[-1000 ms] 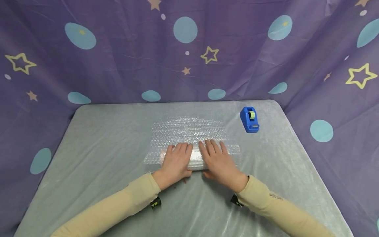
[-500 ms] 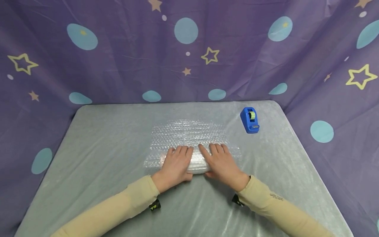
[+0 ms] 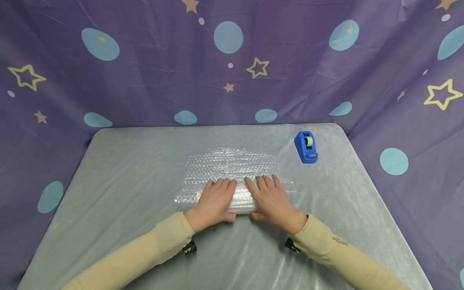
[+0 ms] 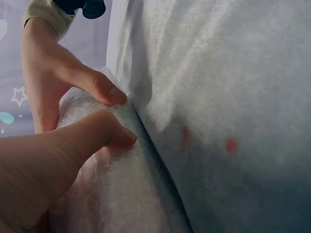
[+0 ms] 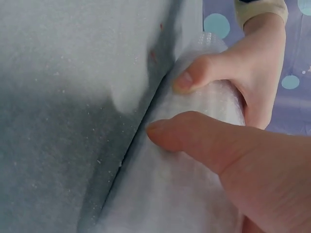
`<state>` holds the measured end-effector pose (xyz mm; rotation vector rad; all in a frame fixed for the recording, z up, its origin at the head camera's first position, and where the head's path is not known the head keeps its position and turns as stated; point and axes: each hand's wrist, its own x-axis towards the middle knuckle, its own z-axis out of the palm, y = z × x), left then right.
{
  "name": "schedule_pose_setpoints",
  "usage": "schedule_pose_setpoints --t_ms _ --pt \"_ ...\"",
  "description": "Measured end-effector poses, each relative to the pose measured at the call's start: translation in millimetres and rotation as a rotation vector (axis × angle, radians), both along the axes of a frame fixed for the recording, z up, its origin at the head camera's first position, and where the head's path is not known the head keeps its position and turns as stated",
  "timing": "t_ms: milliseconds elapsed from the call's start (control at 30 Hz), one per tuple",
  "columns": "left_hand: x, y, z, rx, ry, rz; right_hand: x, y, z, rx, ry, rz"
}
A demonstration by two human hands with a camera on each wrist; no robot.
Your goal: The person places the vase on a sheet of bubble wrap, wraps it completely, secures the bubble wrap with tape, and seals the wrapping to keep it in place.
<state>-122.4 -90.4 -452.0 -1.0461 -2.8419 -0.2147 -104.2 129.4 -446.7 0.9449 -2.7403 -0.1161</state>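
Observation:
A roll of bubble wrap (image 3: 242, 201) lies crosswise on the table, its layers clear and shiny. Flat bubble wrap (image 3: 232, 163) stretches away from it on the far side. My left hand (image 3: 214, 203) grips the roll left of its middle, fingers over the top and thumb on the near side. Right of the middle, my right hand (image 3: 272, 204) holds it the same way. Both thumbs press the near face of the wrapped roll (image 4: 129, 194) in the left wrist view. Something pinkish shows faintly through the layers there; its kind is hidden.
A blue tape dispenser (image 3: 306, 148) with a roll of tape stands at the back right of the grey cloth-covered table (image 3: 137, 161). Red spots (image 4: 232, 145) mark the cloth near the roll. A purple patterned curtain (image 3: 163, 80) hangs behind and at both sides.
Both hands and the roll have shifted slightly toward me, and the flat bubble wrap's far edge has come nearer. Over the last half second they hardly move.

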Motion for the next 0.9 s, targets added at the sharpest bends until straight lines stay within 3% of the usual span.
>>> schedule_pose_setpoints --t_ms 300,600,900 --pt "-9.3 1.0 7.6 -0.048 -0.095 0.009 1.1 -4.0 1.4 0.019 -0.028 0.011" --pt "-17.0 -0.9 11.4 -0.036 -0.213 0.026 -5.6 -5.4 -3.5 -0.014 -0.029 0.008" --pt "-20.2 -2.2 10.0 0.049 -0.21 0.013 -11.3 -2.8 -0.4 -0.039 -0.072 0.014"
